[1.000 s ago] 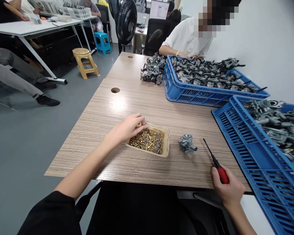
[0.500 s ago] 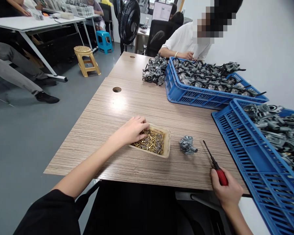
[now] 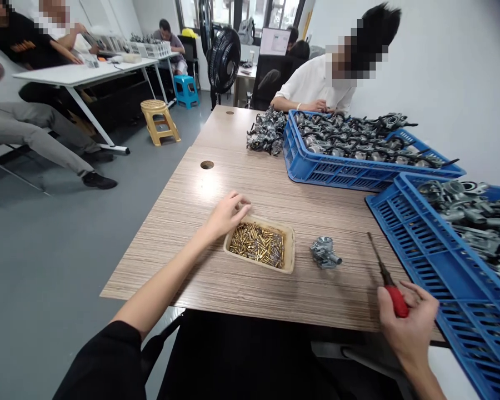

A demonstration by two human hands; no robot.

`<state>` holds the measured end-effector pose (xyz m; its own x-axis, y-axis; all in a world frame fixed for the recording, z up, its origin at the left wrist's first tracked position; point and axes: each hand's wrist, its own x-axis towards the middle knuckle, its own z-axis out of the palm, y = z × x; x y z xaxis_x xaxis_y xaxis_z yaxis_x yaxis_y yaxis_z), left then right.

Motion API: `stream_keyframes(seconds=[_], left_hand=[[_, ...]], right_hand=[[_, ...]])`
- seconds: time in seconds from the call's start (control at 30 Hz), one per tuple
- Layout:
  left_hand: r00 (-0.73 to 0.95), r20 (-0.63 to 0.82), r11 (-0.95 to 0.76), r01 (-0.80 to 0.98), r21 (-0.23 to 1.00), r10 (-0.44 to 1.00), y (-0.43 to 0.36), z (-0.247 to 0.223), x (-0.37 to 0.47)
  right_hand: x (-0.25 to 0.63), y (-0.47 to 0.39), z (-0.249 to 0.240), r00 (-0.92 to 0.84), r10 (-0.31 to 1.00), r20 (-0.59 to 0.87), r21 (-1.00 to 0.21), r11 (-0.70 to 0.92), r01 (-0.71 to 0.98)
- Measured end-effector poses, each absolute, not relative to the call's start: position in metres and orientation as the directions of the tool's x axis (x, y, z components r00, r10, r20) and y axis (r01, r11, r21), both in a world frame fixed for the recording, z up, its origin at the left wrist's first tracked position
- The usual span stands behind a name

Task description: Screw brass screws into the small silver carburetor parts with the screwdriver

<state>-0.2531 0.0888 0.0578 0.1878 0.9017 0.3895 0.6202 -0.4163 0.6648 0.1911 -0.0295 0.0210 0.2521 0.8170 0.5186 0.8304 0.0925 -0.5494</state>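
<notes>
A shallow tray [image 3: 289,253] sat on the wood-grained worktop [image 3: 170,244], with a heap of small brass and grey pieces [image 3: 256,241] inside it. The left hand [image 3: 228,214] was at the tray's far left corner, its fingers bent and loosely bunched; whether they pinched a small piece, or touched the rim, could not be told. Well to the right of the tray, the right hand [image 3: 412,328] had its fingers wrapped around the red handle of a screwdriver [image 3: 396,300], whose dark shaft pointed away from the person. A single grey metal casting [image 3: 325,253] lay just right of the tray, apart from it and from both hands.

Farther right of the tray stood a slotted blue crate [image 3: 433,250] filled with similar grey castings. Beyond the tray, toward the right, was a second blue crate [image 3: 337,176], loaded with metal parts bearing black pieces, and a pile of parts [image 3: 266,133] lay against its left end. Farthest from the tray, behind that crate, sat a co-worker in a white shirt [image 3: 316,80].
</notes>
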Motion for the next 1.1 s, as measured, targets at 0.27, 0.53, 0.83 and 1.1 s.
stream_keyframes(seconds=[0.27, 0.53, 0.83, 1.1], left_hand=[[0.002, 0.234, -0.22, 0.344, 0.913, 0.972, 0.107, 0.026, -0.26], [0.013, 0.204, -0.194, 0.369, 0.909, 0.979, 0.107, 0.025, -0.262], [0.104, 0.162, -0.192, 0.463, 0.865, 0.981, 0.107, 0.026, -0.261], [0.081, 0.158, -0.177, 0.479, 0.86, 0.984, 0.109, 0.025, -0.261]], right_hand=[[0.102, 0.01, 0.13, -0.075, 0.92, 0.385, -0.727, 0.352, 0.589], [0.0, 0.077, 0.148, -0.537, 0.781, 0.318, -0.844, 0.492, 0.215], [-0.021, 0.091, 0.106, -0.607, 0.76, 0.231, -0.917, 0.378, 0.124], [-0.006, 0.083, 0.114, -0.627, 0.729, 0.276, -0.904, 0.419, 0.09]])
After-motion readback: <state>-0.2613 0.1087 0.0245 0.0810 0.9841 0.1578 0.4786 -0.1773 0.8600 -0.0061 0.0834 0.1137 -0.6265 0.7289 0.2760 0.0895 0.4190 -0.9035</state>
